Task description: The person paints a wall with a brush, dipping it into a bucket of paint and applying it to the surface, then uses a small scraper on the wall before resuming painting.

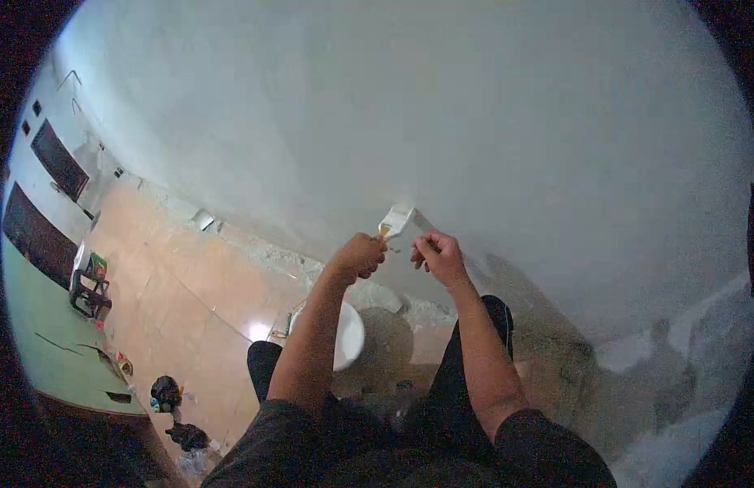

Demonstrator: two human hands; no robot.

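My left hand (362, 256) is closed round the handle of a paintbrush (398, 218). The brush's broad head is coated white and points up and away, right at the pale wall (474, 122). Just to the right of the brush is my right hand (439, 256), its fingers curled in with thumb and forefinger together; whatever they may hold is too small to make out. A white round bucket (352, 337) stands on the floor below, partly hidden behind my left forearm.
Along the wall's foot runs a rough strip of debris (263, 252) beside the tiled floor (165, 293). Black bags (167, 394) lie at lower left, near a green surface (51, 342). A dark-framed chair-like object (90, 293) stands further off, before dark doors (59, 159).
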